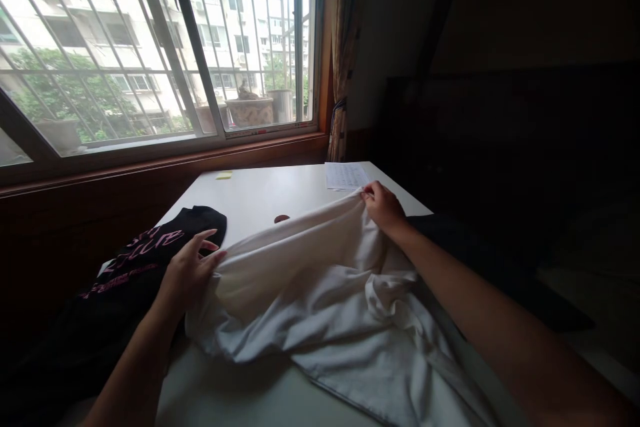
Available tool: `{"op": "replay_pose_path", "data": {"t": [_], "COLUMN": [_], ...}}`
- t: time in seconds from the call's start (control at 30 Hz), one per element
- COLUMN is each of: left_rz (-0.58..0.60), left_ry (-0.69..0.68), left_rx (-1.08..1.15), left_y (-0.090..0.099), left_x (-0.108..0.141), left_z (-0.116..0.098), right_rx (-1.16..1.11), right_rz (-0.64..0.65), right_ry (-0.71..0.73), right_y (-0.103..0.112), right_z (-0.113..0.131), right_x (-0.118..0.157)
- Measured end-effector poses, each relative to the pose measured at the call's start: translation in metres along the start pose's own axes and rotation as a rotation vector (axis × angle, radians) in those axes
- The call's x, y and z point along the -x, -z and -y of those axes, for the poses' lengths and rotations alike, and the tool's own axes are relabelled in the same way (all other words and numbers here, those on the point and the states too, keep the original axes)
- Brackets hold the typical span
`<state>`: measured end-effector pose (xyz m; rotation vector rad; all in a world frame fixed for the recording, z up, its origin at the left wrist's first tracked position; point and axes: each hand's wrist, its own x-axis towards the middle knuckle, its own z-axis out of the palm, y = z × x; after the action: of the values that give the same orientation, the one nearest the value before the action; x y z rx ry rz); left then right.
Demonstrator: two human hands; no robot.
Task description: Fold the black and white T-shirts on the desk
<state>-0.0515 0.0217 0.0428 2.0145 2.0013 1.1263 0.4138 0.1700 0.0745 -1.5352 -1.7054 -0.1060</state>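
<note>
A white piece of cloth (310,280), perhaps a garment, is stretched between my two hands above the white table. My left hand (190,270) pinches its left upper corner between thumb and fingers, with the index finger partly extended. At the far right corner, my right hand (384,208) grips the edge with closed fingers. The upper edge runs taut and slanting between them, while the lower part hangs in folds and spreads over the tabletop toward me. Its exact kind I cannot tell.
Left of the cloth lies a black garment (145,267) with pink lettering. On the white table (270,187) are printed papers (345,175), a yellow note (224,175) and a small brown round object (282,218). Behind stands a barred window (215,47) with a curtain (341,67). Dark cloth lies at right.
</note>
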Motion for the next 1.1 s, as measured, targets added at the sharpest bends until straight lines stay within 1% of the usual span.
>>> {"op": "replay_pose_path", "data": {"t": [0.07, 0.1, 0.17, 0.23, 0.3, 0.37, 0.47, 0.57, 0.63, 0.7, 0.73, 0.77, 0.8, 0.9, 0.93, 0.97, 1.03, 1.1], "left_rz": [0.152, 0.231, 0.382, 0.478, 0.519, 0.542, 0.581, 0.539, 0.499, 0.463, 0.443, 0.417, 0.387, 0.289, 0.246, 0.208, 0.154, 0.143], "left_ry": [0.013, 0.022, 0.042, 0.05, 0.042, 0.028, 0.003, -0.063, -0.122, -0.199, -0.244, -0.291, -0.338, -0.467, -0.502, -0.534, -0.586, -0.637], "left_rx": [-0.002, 0.002, 0.019, 0.052, 0.1, 0.153, 0.198, 0.169, 0.161, 0.165, 0.164, 0.161, 0.157, 0.145, 0.137, 0.127, 0.115, 0.114], "left_y": [-0.002, -0.001, 0.004, 0.011, 0.016, 0.017, 0.013, 0.006, 0.002, -0.002, -0.003, -0.004, -0.005, -0.007, -0.008, -0.009, -0.012, -0.016], "left_x": [0.002, 0.003, 0.005, 0.007, 0.009, 0.009, 0.009, 0.008, 0.008, 0.007, 0.007, 0.007, 0.008, 0.01, 0.011, 0.013, 0.016, 0.02], "left_z": [0.0, 0.0, -0.001, -0.002, -0.004, -0.006, -0.008, -0.009, -0.011, -0.014, -0.016, -0.019, -0.021, -0.031, -0.035, -0.039, -0.046, -0.053], "right_rx": [0.025, 0.035, 0.037, 0.006, -0.017, 0.012, 0.093, 0.151, 0.205, 0.255, 0.264, 0.275, 0.242, 0.037, -0.014, -0.045, -0.077, -0.117], "right_rz": [0.089, 0.169, 0.378, 0.588, 0.723, 0.752, 0.707, 0.697, 0.695, 0.681, 0.672, 0.641, 0.65, 0.742, 0.755, 0.754, 0.723, 0.701], "right_ry": [0.0, -0.005, -0.035, -0.065, -0.062, -0.021, 0.034, 0.055, 0.072, 0.115, 0.15, 0.229, 0.32, 0.52, 0.564, 0.597, 0.598, 0.614], "right_y": [0.002, 0.004, 0.008, 0.015, 0.022, 0.028, 0.034, 0.031, 0.022, 0.008, 0.0, -0.009, -0.018, -0.048, -0.059, -0.07, -0.091, -0.109], "right_z": [-0.009, -0.013, -0.022, -0.031, -0.037, -0.038, -0.034, -0.024, -0.012, 0.008, 0.02, 0.033, 0.046, 0.085, 0.095, 0.104, 0.117, 0.125], "right_x": [0.005, 0.008, 0.014, 0.022, 0.033, 0.044, 0.053, 0.049, 0.042, 0.037, 0.036, 0.038, 0.04, 0.054, 0.059, 0.063, 0.068, 0.07]}}
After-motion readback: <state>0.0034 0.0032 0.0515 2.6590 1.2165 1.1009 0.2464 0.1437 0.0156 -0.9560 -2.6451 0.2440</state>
